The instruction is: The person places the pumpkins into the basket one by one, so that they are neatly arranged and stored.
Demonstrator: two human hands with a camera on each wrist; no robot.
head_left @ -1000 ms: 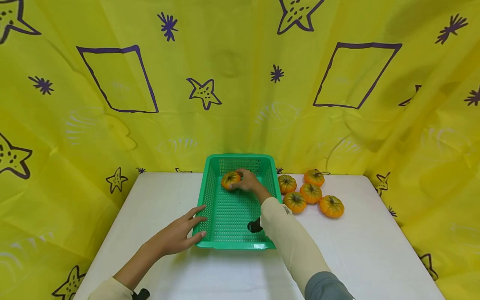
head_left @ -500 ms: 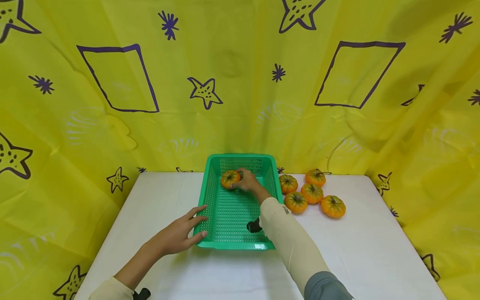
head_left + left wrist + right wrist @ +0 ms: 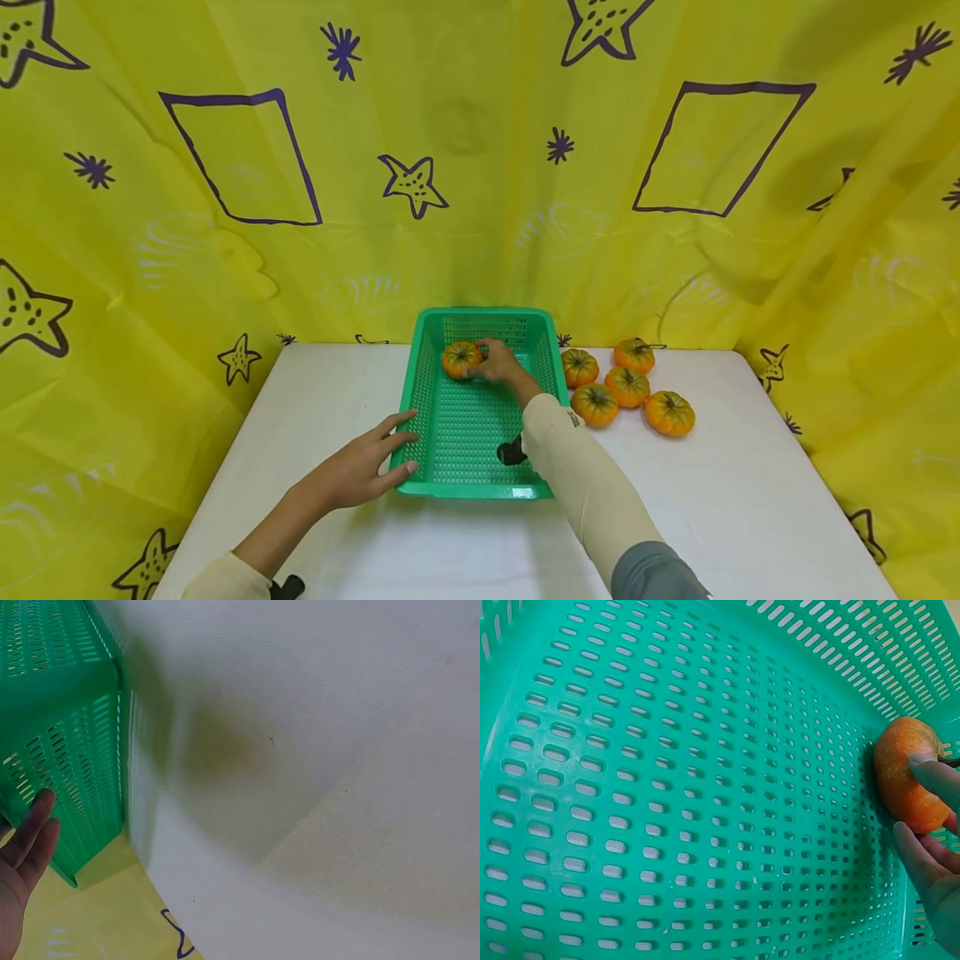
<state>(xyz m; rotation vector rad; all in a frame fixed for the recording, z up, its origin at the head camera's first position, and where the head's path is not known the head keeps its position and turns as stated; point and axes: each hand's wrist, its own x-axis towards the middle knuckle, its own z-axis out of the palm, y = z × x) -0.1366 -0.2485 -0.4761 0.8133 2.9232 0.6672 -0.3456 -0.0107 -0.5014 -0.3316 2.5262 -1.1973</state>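
Observation:
A small orange pumpkin point(image 3: 461, 360) sits in the far left part of a green plastic basket point(image 3: 480, 492). My right hand point(image 3: 498, 363) reaches into the basket and grips the pumpkin from its right side. In the right wrist view the thumb and fingers lie around the pumpkin point(image 3: 907, 776), near the basket's wall. My left hand point(image 3: 360, 468) rests at the basket's left side with its fingers extended. In the left wrist view these fingers point(image 3: 37, 834) touch the outside of the perforated wall point(image 3: 71, 769).
Several more small pumpkins point(image 3: 627, 387) stand in a group on the white table point(image 3: 712, 500), just right of the basket. A yellow curtain point(image 3: 480, 250) with dark star drawings encloses the table at the back and sides. Black wrist cameras point(image 3: 512, 452) are strapped to both arms.
The whole head view has shifted very slightly. Both hands, the basket and the pumpkin in it keep practically the same positions.

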